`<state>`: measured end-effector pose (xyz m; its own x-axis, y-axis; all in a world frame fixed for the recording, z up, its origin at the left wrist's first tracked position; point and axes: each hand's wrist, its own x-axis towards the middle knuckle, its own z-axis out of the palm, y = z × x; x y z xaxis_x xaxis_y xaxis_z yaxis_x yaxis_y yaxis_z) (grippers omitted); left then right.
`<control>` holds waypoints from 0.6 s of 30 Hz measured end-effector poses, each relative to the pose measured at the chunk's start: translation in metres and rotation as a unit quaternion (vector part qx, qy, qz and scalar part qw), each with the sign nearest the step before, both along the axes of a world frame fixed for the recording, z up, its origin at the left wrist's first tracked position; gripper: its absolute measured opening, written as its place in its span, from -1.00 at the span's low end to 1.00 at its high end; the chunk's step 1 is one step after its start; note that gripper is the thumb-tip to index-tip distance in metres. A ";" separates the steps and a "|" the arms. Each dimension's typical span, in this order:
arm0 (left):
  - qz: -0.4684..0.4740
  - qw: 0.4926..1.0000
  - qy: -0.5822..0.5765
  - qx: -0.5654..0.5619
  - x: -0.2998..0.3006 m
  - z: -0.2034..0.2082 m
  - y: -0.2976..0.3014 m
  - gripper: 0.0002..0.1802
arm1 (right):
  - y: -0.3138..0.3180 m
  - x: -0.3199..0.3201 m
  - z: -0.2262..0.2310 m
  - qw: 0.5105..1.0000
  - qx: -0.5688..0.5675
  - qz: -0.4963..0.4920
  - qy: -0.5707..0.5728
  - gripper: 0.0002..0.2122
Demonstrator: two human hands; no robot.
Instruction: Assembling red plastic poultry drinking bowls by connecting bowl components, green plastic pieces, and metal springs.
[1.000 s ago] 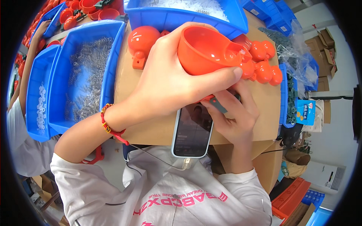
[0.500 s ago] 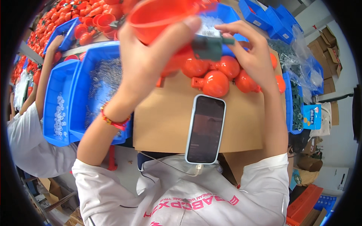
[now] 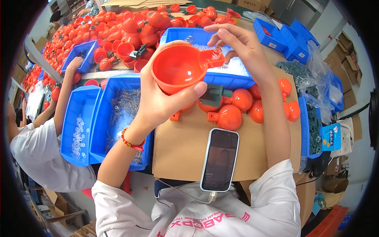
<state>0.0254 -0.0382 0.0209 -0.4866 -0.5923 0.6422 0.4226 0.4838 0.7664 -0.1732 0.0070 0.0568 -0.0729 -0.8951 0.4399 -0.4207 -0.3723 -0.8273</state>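
Observation:
My left hand (image 3: 166,93) is wrapped around a red plastic cup (image 3: 179,69), its round mouth facing up. A short side arm (image 3: 213,60) sticks out of the cup to the right, and a thin wire spring (image 3: 216,52) shows at it. Just above that spring, my right hand (image 3: 237,41) has its fingers bent and apart, the fingertips close to the coil; whether they touch it I cannot tell. Below the cup, a red piece with a dark green fitting (image 3: 213,96) lies on brown cardboard (image 3: 189,146), beside several round red cups (image 3: 230,117) lying dome up.
Blue bins hold springs (image 3: 125,106), clear rings (image 3: 77,136), white small parts (image 3: 237,66) and green fittings (image 3: 314,130). A phone (image 3: 219,160) with a cable lies at the cardboard's near edge. Red cups (image 3: 114,35) are heaped behind. A co-worker's arm (image 3: 65,98) reaches in at left.
The cup has come down from the top of the view and its mouth shows plainly. My right fingers, earlier by a green fitting, are now over the spring. The whole view has shifted.

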 end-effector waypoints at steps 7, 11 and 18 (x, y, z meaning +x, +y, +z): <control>0.214 0.973 0.062 -0.054 0.019 0.019 -0.039 -0.58 | -0.004 -0.006 -0.014 0.989 -0.024 -0.065 0.128 -0.77; 0.342 0.936 0.071 -0.051 0.049 0.018 -0.079 -0.64 | -0.010 -0.020 -0.025 0.965 -0.019 -0.125 0.230 -0.78; 0.376 0.923 0.071 -0.031 0.064 0.015 -0.103 -0.59 | 0.014 -0.022 0.010 0.980 0.014 -0.147 0.134 -0.79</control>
